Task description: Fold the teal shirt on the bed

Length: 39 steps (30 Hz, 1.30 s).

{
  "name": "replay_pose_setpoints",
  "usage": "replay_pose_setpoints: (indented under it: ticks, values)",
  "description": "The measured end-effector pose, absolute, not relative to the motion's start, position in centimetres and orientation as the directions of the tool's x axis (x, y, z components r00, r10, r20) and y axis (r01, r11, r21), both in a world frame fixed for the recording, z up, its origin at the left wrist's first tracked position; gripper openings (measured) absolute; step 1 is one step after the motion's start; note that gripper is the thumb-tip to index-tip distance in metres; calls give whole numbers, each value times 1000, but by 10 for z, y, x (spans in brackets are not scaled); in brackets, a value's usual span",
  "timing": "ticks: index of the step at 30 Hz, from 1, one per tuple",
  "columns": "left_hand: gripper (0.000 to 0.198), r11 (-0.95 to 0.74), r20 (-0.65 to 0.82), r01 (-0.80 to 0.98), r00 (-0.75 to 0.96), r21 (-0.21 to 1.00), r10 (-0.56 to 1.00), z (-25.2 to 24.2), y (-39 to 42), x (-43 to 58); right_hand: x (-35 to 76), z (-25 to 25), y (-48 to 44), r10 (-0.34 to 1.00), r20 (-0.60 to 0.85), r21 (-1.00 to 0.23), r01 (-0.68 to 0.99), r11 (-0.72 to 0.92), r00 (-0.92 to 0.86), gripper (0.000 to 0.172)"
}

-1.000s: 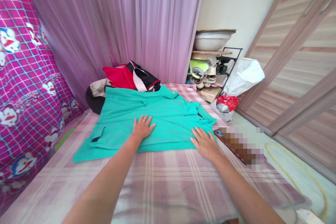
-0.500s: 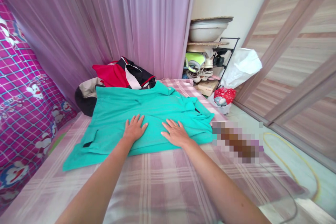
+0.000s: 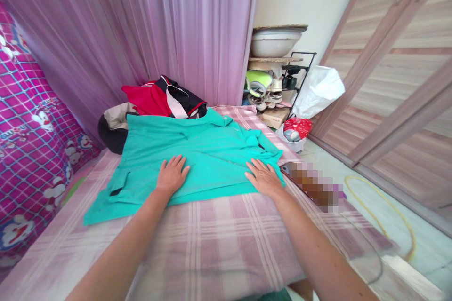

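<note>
A turquoise jacket [image 3: 208, 150] lies spread flat across the bed, its collar end toward the right and a dark-trimmed pocket at the lower left. On its near middle rests my left hand [image 3: 172, 172], palm down with fingers stretched out. My right hand [image 3: 264, 176] presses flat on the cloth near the right end, fingers spread. Neither hand grips the fabric.
Behind the jacket sits a heap of red and black clothing [image 3: 155, 96]. A plaid sheet [image 3: 212, 240] covers the bed. Right of the jacket lies a phone-like object, partly pixelated. Beyond stand a shoe rack [image 3: 300, 68], white bag [image 3: 319, 89] and wardrobe [image 3: 399, 61].
My right hand has slid to the right over the jacket toward its right end. My left hand stays on about the same spot. The view has shifted slightly.
</note>
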State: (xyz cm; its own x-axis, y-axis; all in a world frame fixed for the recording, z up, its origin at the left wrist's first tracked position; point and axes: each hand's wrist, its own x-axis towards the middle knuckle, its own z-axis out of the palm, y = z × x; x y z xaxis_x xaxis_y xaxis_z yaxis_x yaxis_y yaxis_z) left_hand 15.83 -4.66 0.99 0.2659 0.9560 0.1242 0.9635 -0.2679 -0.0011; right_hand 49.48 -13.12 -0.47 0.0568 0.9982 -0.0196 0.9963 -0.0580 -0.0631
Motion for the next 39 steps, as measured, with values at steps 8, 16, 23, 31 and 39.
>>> replay_pose_setpoints:
  ticks: [8,16,23,31,39]
  values:
    - [59,-249,93,968,249,-7,964,5,-73,129,486,3,-124,970,-61,-81,968,-238,233,61]
    - [58,-260,109,965,254,43,961,3,-70,128,500,9,-113,968,26,-12,969,-248,248,57]
    - [57,-252,100,966,246,58,964,4,-71,130,522,41,-101,927,43,-25,928,-371,372,43]
    - [59,-253,93,967,252,6,963,3,-71,131,561,55,-79,912,22,51,911,-409,409,38]
    - [58,-266,105,964,263,7,959,4,-71,130,566,31,-74,901,87,47,902,-430,425,39]
